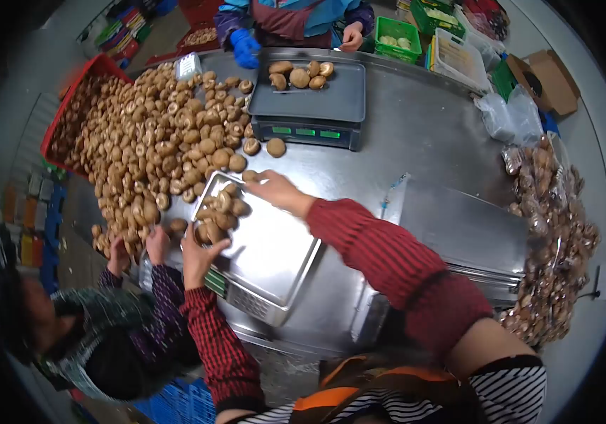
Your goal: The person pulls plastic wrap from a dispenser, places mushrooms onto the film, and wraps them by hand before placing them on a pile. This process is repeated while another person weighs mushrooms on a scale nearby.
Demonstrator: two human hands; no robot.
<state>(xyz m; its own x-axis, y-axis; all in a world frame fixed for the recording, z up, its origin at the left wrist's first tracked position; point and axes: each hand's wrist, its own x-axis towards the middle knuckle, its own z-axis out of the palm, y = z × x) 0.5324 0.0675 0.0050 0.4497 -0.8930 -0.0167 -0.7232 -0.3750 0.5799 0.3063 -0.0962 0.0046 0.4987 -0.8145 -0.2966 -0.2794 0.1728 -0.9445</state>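
Note:
A scale with a shiny metal pan (275, 240) stands in front of me, and a small heap of brown mushrooms (224, 205) lies at the pan's left end. My left hand (199, 258) is cupped at the near side of this heap, thumb and fingers around a mushroom (211, 233). Over the pan's far edge, my right hand (275, 191) pinches a single mushroom (249, 175) by its fingertips. A big loose pile of mushrooms (169, 134) spreads over the table just left of the pan.
A red crate (52, 134) lies tipped at the pile's far left. Across the table, a blue-gloved person stands behind a second scale (308, 92) bearing several mushrooms. At left, another person's hands (156, 244) reach into the pile. Bagged mushrooms (554, 240) are heaped on the right.

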